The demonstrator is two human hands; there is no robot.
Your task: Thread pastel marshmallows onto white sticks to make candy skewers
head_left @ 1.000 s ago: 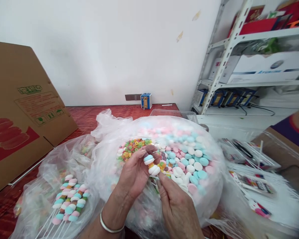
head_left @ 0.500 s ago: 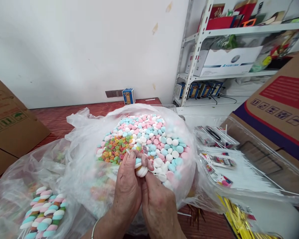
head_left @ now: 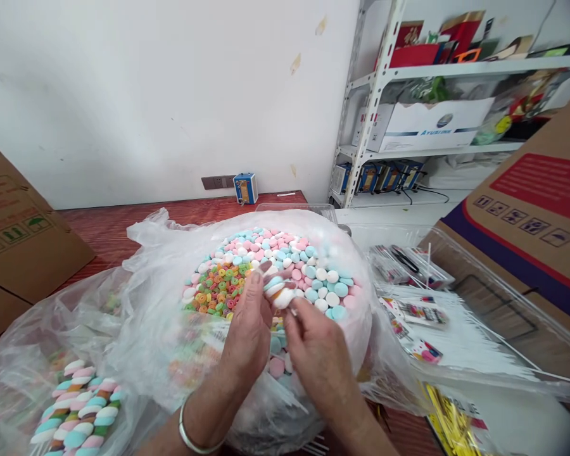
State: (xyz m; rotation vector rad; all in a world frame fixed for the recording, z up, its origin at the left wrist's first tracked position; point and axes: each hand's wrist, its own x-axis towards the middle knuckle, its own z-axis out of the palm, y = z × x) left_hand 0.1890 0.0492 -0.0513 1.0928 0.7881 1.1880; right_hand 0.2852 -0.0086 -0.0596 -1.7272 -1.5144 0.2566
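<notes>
My left hand is closed around a candy skewer with blue and white marshmallows and an orange layer between them. My right hand pinches at the lower end of the skewer, where the fingers partly hide what they grip. Below both hands lies an open clear plastic bag. Loose pink, blue and white marshmallows fill it, with a heap of colourful ring gummies on its left side. At lower left, several candy skewers lie together on plastic film.
To the right, a clear plastic tray contains white sticks and small packets. Gold twist ties lie in front of it. Cardboard boxes flank the red table; a white shelf rack stands behind at right.
Both hands have moved slightly up and to the right with the skewer. My right hand has shifted away from the left one, uncovering marshmallows and bag below.
</notes>
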